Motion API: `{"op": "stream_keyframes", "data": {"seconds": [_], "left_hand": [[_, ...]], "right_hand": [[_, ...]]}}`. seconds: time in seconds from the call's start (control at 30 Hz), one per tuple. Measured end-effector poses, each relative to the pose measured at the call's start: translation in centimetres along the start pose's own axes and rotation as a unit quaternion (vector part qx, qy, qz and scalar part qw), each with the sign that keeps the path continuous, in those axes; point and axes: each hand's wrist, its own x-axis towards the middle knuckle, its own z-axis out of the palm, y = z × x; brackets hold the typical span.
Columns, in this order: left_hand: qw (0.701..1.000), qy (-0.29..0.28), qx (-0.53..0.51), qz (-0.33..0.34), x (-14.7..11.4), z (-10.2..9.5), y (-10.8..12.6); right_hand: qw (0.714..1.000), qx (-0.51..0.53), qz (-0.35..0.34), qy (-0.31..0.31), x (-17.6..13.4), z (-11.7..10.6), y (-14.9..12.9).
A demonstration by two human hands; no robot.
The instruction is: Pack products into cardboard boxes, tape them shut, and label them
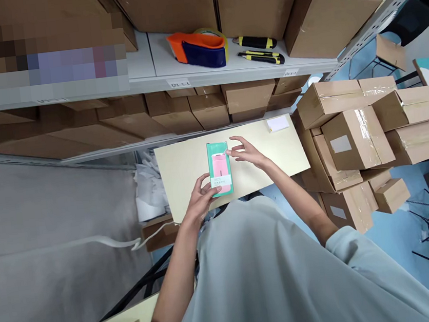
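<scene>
A small green product box with a pink device pictured on its front is held upright over the cream tabletop. Around its lower left side is my left hand, thumb across the front and fingers at the side and behind. My right hand is at the upper right edge of the box, fingers apart, with a fingertip at or very near the edge; whether it touches I cannot tell. A small white box or pad lies at the far right of the tabletop.
Above the table, a grey shelf carries cartons, an orange and blue tape dispenser and black and yellow utility knives. Stacked cardboard boxes crowd the right side. White crumpled material sits left of the table, near a white cable.
</scene>
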Motion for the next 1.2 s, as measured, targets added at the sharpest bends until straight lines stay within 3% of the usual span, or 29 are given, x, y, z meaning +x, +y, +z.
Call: {"op": "stream_keyframes", "data": {"seconds": [0.1,0.2,0.3,0.4,0.5,0.6,0.7,0.8,0.87,1.0,1.2], "left_hand": [[1.0,-0.027,-0.006,-0.004,-0.2,0.3,-0.4],[0.999,-0.05,0.011,-0.006,0.1,0.7,-0.6],[0.996,0.011,0.084,0.037,0.1,1.6,-0.6],[0.962,0.109,0.21,0.137,-0.4,3.5,-0.6],[0.917,0.126,0.329,0.189,-0.8,5.4,-0.5],[0.907,0.136,0.36,0.171,-0.5,6.1,-0.7],[0.952,0.12,0.256,0.117,0.2,5.2,-0.8],[0.994,0.056,0.075,0.051,0.7,3.7,-0.9],[0.999,0.025,0.016,0.026,0.7,3.0,-1.0],[1.0,-0.002,-0.002,0.02,0.5,3.1,-1.0],[0.984,0.036,-0.172,0.01,1.0,4.7,-1.0]], "right_hand": [[1.0,0.013,-0.005,-0.024,0.2,0.5,0.2],[1.0,0.003,-0.014,-0.004,0.9,1.2,1.0],[0.998,-0.04,-0.023,0.048,1.7,1.5,1.9],[0.993,-0.078,-0.014,0.088,2.0,1.4,2.5],[0.989,-0.091,0.003,0.115,2.1,1.4,2.7],[0.988,-0.098,0.007,0.123,2.0,1.2,2.5],[0.993,-0.07,0.002,0.09,1.7,0.3,1.9],[0.999,-0.026,0.012,0.045,1.1,-1.1,1.3],[1.0,-0.004,0.018,0.016,0.7,-1.9,1.1],[0.998,0.047,0.016,-0.034,0.6,-2.3,1.2],[0.998,0.062,0.024,0.013,1.8,-2.4,2.1]]}}
